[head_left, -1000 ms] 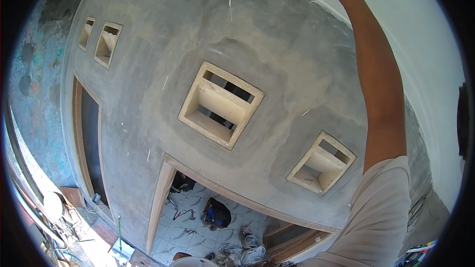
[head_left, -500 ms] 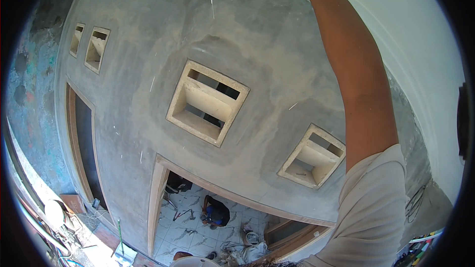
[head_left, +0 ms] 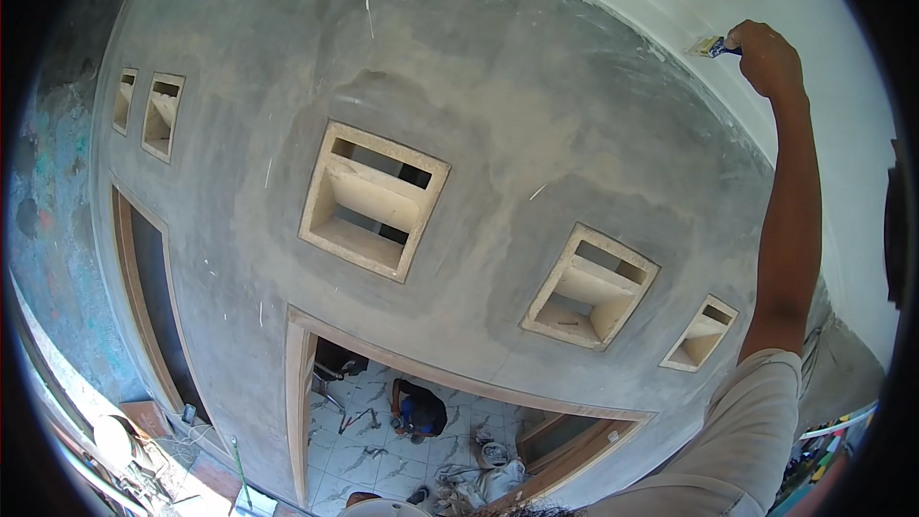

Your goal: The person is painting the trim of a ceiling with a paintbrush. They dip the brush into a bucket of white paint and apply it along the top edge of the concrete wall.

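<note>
The left hand's state could not be determined. At the far left, a patchy blue-green wall (head_left: 57, 268) met the grey plastered wall (head_left: 479, 86). Next, a narrow wood-framed doorway (head_left: 134, 263) stood below two small vent openings. Toward the centre, a large vent block (head_left: 373, 190) sat above a wide doorway (head_left: 298, 393), through which a crouched person (head_left: 421, 410) was visible on a tiled floor. A medium vent block (head_left: 592, 285) followed. At upper right, a paintbrush (head_left: 714, 47) extended leftward from the right hand (head_left: 771, 59), its bristles at the pale cornice; exact contact could not be confirmed. The right hand was closed around the brush's blue handle.
</note>
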{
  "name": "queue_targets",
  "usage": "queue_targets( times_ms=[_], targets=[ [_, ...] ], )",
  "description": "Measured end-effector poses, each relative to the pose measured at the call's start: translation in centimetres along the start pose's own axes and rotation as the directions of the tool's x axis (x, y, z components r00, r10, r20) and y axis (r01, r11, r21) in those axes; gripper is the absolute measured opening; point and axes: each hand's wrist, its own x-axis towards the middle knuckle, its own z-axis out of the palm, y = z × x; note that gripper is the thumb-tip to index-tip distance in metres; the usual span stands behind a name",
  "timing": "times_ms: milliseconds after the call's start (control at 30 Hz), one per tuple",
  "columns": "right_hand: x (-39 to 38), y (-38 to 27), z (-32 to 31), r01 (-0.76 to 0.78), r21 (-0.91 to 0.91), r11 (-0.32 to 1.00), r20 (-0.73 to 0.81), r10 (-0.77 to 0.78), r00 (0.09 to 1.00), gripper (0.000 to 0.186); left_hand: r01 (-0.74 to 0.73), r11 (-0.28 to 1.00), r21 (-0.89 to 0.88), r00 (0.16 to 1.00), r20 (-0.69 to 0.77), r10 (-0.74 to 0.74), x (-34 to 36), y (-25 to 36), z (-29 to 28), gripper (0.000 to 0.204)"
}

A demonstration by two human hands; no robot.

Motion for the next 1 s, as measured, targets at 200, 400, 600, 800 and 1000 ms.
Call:
queue_targets(
  times_ms=[200, 400, 600, 800, 1000],
  targets=[
    [3.5, -7.9, -3.4, 0.14, 0.235, 0.962, -0.24, -0.082, 0.967, 0.03, 0.008, 1.0, -0.024, 1.0, 0.008, -0.007, -0.5, 1.8, -0.5, 0.041],
    [8.6, -23.2, -5.4, 0.319, 0.313, 0.894, -0.565, -0.095, 0.82, 0.018, -0.001, 0.999, -0.05, 0.999, -0.05, -0.002, -1.1, 1.1, -0.3, 0.044],
    [10.9, -32.2, -4.7, 0.386, 0.436, 0.813, -0.648, -0.014, 0.762, 0.021, 0.007, 0.998, -0.06, 0.998, -0.064, -0.011, -1.6, 0.9, -0.3, 0.046],
    [12.4, -32.7, -3.3, 0.317, 0.32, 0.893, -0.556, -0.093, 0.826, 0.02, 0.0, 0.999, -0.036, 0.998, -0.063, -0.002, -1.6, 0.4, -0.2, 0.049],
    [9.7, -29.6, -0.6, 0.253, 0.353, 0.901, -0.431, -0.084, 0.898, 0.017, -0.066, 0.998, 0.012, 0.991, -0.115, 0.066, -1.4, 0.7, -0.1, 0.051]
  ],
)
